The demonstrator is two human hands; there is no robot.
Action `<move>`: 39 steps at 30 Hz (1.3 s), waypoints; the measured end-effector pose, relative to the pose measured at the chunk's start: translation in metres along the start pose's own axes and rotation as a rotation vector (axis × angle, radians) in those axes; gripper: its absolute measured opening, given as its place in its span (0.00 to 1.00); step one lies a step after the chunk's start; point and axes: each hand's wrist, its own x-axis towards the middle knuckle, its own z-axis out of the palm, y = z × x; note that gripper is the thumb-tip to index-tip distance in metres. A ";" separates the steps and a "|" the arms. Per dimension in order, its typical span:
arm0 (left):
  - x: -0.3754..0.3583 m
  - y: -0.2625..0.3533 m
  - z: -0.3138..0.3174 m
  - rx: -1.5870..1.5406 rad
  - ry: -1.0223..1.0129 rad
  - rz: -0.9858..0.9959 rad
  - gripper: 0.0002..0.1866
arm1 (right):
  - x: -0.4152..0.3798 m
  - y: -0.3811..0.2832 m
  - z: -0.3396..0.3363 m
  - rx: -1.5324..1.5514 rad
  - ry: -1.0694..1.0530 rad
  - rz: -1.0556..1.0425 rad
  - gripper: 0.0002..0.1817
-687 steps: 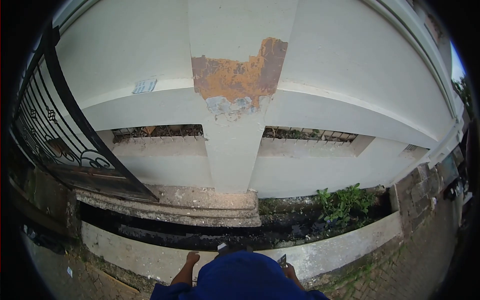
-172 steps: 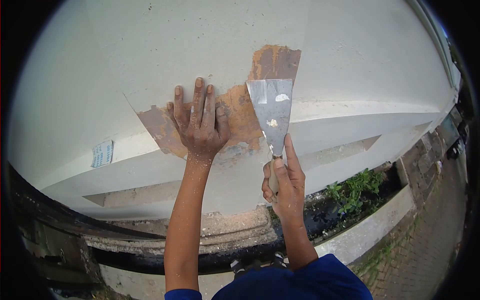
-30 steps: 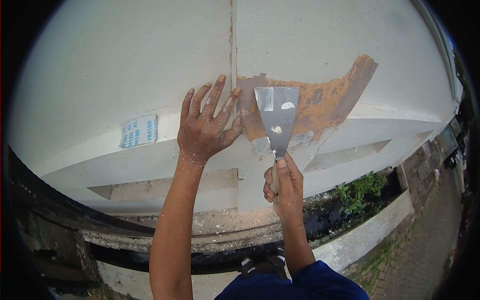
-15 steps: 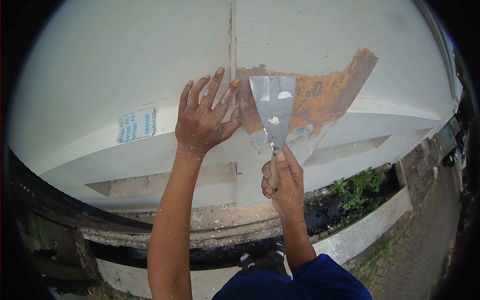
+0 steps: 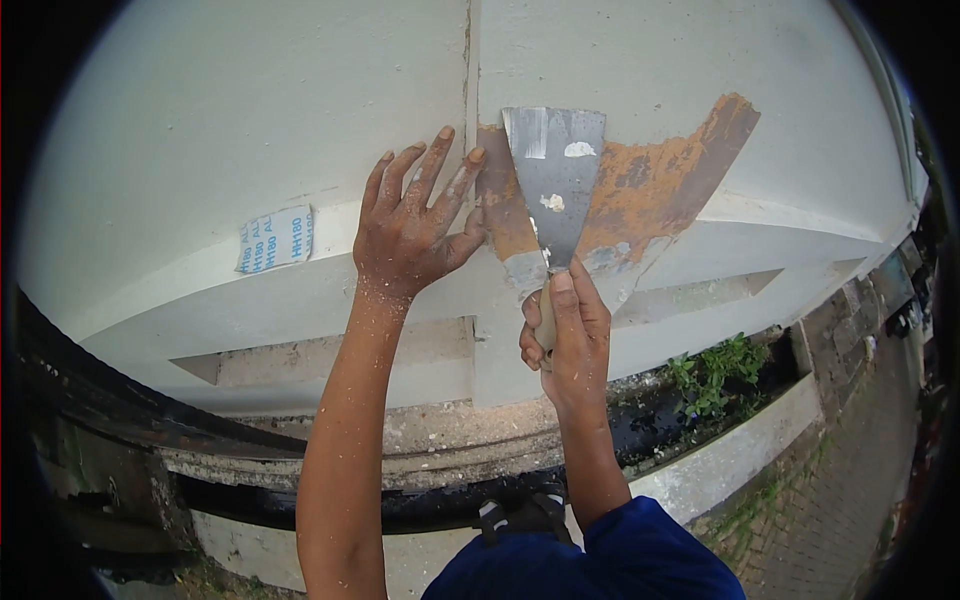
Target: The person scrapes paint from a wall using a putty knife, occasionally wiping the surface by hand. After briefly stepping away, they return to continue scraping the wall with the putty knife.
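My right hand [image 5: 570, 325] grips the handle of a putty knife [image 5: 556, 185], thumb along the front. Its wide metal blade points up the wall and carries white smears of paint or filler. The blade's top edge lies at the upper border of a bare brown-orange patch [image 5: 655, 180], where the pale coating is gone. To the left, my left hand [image 5: 408, 230] has its fingers spread against the pale wall [image 5: 320, 110], beside a vertical crack. White flecks of dust cover that hand and forearm. Nothing is held in it.
A piece of sandpaper backing [image 5: 276, 240] with blue "HH180" print rests on the sloping ledge at left. Below the wall run a dark water channel [image 5: 330, 510] and a concrete curb [image 5: 730, 450]. A green plant [image 5: 715, 375] grows at right, near a paved path [image 5: 840, 500].
The putty knife and my right hand have moved upward, so the blade now reaches the top border of the bare patch. My left hand stays in nearly the same place.
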 end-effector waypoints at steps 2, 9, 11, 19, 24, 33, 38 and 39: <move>0.000 -0.001 0.001 0.002 0.010 0.003 0.29 | -0.009 0.001 -0.005 -0.020 0.001 -0.007 0.23; -0.002 -0.002 0.006 -0.010 0.005 -0.029 0.29 | -0.002 -0.002 -0.003 0.033 -0.018 0.059 0.23; -0.003 -0.003 0.008 -0.007 0.025 -0.022 0.29 | -0.009 -0.002 -0.005 0.051 -0.014 0.067 0.23; -0.001 -0.002 0.003 0.000 0.020 0.006 0.31 | -0.009 0.000 -0.003 0.007 -0.026 0.029 0.23; 0.001 -0.001 0.000 0.013 0.009 0.011 0.32 | -0.010 0.009 -0.007 0.038 -0.009 0.044 0.24; 0.000 -0.001 0.001 0.007 0.019 0.033 0.30 | -0.008 0.012 -0.015 0.048 0.000 0.067 0.23; 0.000 -0.002 0.002 -0.010 0.009 0.033 0.30 | -0.010 0.009 -0.013 0.086 -0.002 0.049 0.22; 0.001 -0.003 0.001 -0.012 0.003 0.036 0.29 | -0.009 0.008 -0.015 0.073 -0.004 0.045 0.22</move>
